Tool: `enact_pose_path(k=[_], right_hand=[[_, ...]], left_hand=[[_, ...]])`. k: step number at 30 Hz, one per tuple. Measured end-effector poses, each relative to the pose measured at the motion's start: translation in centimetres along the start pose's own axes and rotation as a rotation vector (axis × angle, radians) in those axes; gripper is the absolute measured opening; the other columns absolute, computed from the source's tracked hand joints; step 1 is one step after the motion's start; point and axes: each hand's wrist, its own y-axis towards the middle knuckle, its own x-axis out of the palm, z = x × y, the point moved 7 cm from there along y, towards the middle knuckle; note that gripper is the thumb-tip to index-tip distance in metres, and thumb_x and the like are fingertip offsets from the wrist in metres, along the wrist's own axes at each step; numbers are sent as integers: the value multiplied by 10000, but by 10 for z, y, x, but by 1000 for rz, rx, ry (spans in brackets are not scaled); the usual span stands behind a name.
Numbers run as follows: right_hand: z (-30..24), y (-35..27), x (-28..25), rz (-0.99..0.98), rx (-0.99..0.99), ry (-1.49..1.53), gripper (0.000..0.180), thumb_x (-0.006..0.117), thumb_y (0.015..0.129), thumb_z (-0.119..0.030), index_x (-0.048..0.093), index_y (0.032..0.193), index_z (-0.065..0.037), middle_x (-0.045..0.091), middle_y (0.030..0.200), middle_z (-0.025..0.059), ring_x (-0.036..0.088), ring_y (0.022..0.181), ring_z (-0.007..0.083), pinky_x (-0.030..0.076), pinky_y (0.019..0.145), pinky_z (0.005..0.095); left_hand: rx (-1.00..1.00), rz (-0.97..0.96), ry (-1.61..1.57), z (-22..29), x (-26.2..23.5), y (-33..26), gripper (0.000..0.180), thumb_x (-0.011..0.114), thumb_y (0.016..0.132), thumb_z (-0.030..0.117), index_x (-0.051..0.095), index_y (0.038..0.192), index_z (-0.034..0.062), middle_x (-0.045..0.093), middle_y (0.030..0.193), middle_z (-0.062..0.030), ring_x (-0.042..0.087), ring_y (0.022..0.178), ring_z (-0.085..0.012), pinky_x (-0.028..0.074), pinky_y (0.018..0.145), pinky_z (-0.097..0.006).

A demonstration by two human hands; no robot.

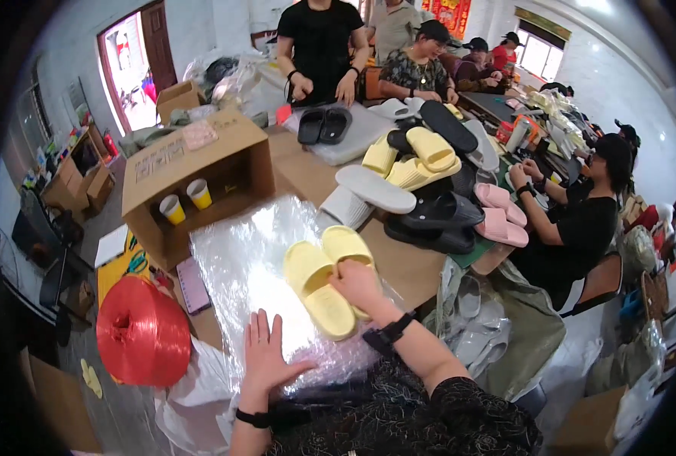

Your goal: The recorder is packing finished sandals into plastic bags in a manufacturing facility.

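yellow slide sandals (307,266): on clear plastic film (235,247) over worktop (412,267), toes away, axes leaning left | right grip (359,288): nearer, curled at right-hand sandal's opening, cannot tell if clamped | left grip (268,365): spread, empty, near-left

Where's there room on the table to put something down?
There's bare brown cardboard between the open box and the grey slippers, and uncovered plastic sheet between that box and the nearest yellow slippers, beyond the left hand. It's crowded where the slipper pile stands, beyond the right hand.
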Motion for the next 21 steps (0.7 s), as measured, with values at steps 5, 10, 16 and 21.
enact_pose_path(k=[5, 10, 16, 21], right_hand=[[44, -48, -55, 31, 191, -66, 260, 677, 864, -295, 636, 824, -42, 641, 812, 165, 638, 765, 365, 500, 682, 465], [62, -101, -128, 331, 136, -40, 172, 697, 836, -185, 611, 818, -38, 597, 780, 150, 596, 731, 373, 464, 642, 439], [65, -139, -134, 367, 126, 145, 112, 678, 831, -104, 642, 893, -18, 588, 790, 150, 587, 717, 358, 452, 636, 414], [57, -142, -122, 327, 113, 270, 146, 685, 851, -110, 653, 945, -3, 592, 801, 144, 585, 717, 345, 450, 644, 400]], left_hand=[[9, 85, -3, 2, -4, 1, 1278, 677, 628, 821, 329, 1504, -42, 201, 1567, -353, 135, 1487, -476, 72, 1208, -558], [5, 135, 62, 8, -8, 4, 1264, 641, 655, 831, 315, 1511, -41, 210, 1578, -327, 138, 1487, -478, 65, 1171, -637], [-43, -109, 54, 2, -4, 6, 1284, 600, 673, 872, 236, 1557, 13, 188, 1573, -350, 236, 1419, -535, 180, 1116, -615], [-16, -240, -7, -2, -24, 9, 1258, 636, 684, 835, 222, 1562, 34, 183, 1565, -367, 231, 1430, -532, 192, 1144, -593]])
